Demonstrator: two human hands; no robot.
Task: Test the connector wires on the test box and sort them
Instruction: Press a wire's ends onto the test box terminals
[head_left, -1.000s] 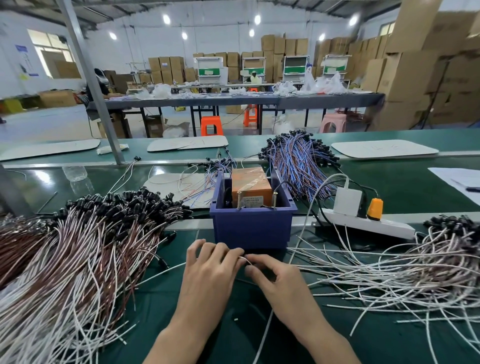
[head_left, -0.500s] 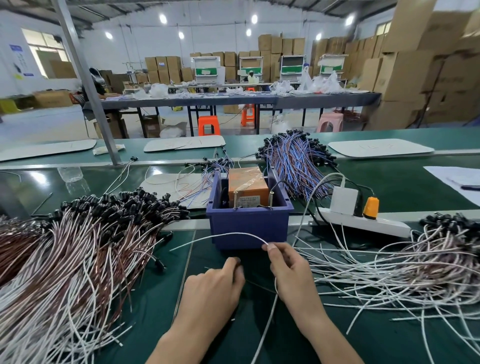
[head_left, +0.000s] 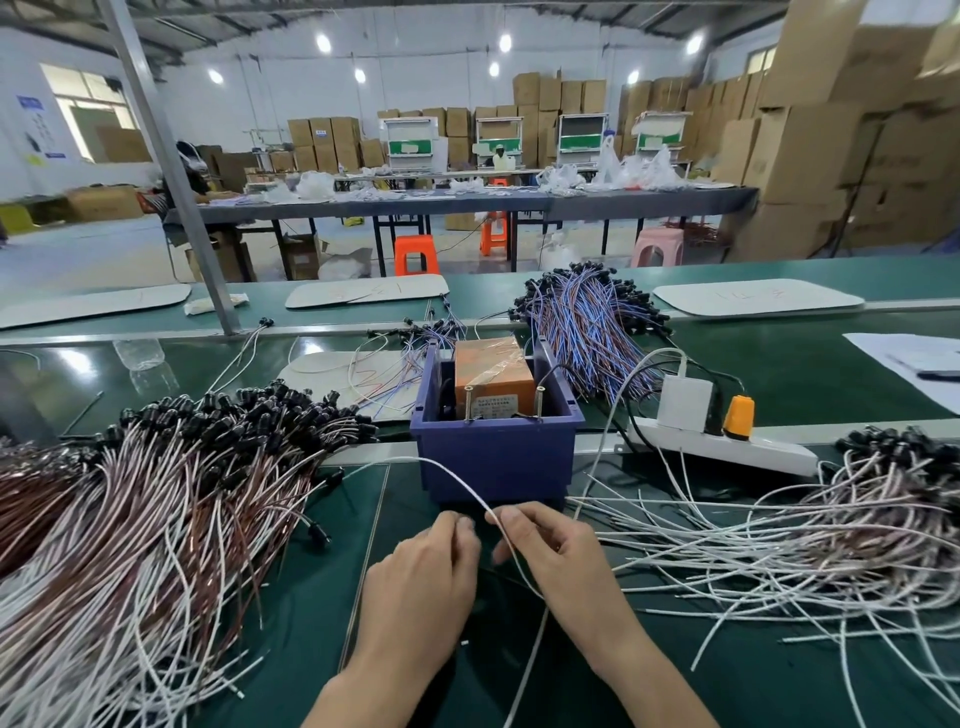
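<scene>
Just in front of the bin (head_left: 493, 457), on the green counter (head_left: 805, 374), a worker's right hand (head_left: 561, 561) pinches a white wire (head_left: 452, 470) between thumb and forefinger, the grip narrow and closed on the strand. From that grip the wire arcs up and off to the left across the front of the bin. Its other run trails down past the wrist toward the worker.

The left hand (head_left: 431, 577) sits alongside, also just in front of the bin, with its fingertips drawn together. Whether that grip holds a strand cannot be told.

Inside the bin stands the orange test box (head_left: 493, 371), with two upright metal posts (head_left: 468, 402) by the bin's near wall. These appear to be the contacts, set facing the worker so a wire's ends can be touched to them without a long reach. The two-handed hold looks like preparation for that. By this frame, the wire is being drawn out and readied and has not yet been tested.

Left of the bin lies a dense heap (head_left: 156, 493) of pink, brown and white wires with black connectors, and right of it a looser spread (head_left: 779, 519) of white ones. One is probably untested stock and the other sorted work, though which is which cannot be told. Behind the bin lies a blue bundle (head_left: 587, 322), and just right of the bin a power strip (head_left: 727, 447).
</scene>
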